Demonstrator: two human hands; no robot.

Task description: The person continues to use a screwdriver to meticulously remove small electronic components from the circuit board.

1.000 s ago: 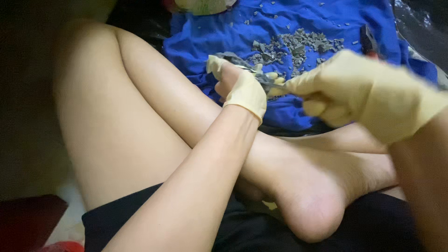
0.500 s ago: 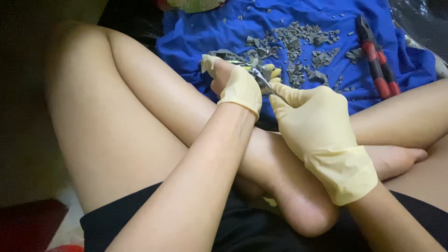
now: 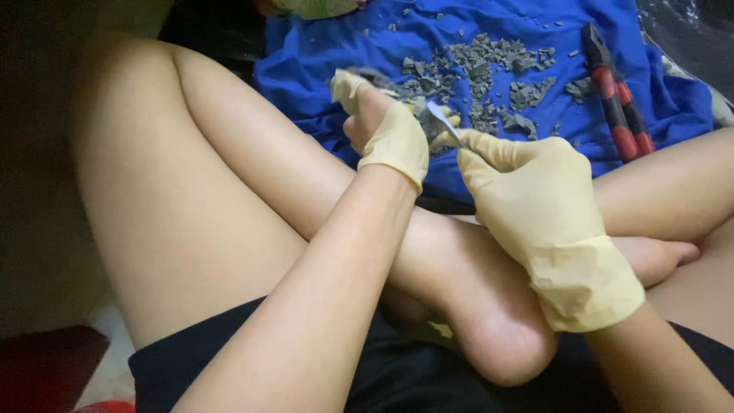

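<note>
Two gloved hands meet over a blue cloth [image 3: 336,69] strewn with grey chips [image 3: 489,65].

The left hand [image 3: 386,130], in a torn cream glove, has its fingers curled around a small grey piece [image 3: 428,118] at the cloth's 6 o'clock edge. The right hand [image 3: 535,199], just beside it at 3 o'clock, pinches a slim metal blade [image 3: 443,121] between thumb and fingers, tip touching that piece. Red-handled pliers [image 3: 615,99] lie on the cloth at 2 o'clock, well apart from both hands.
</note>
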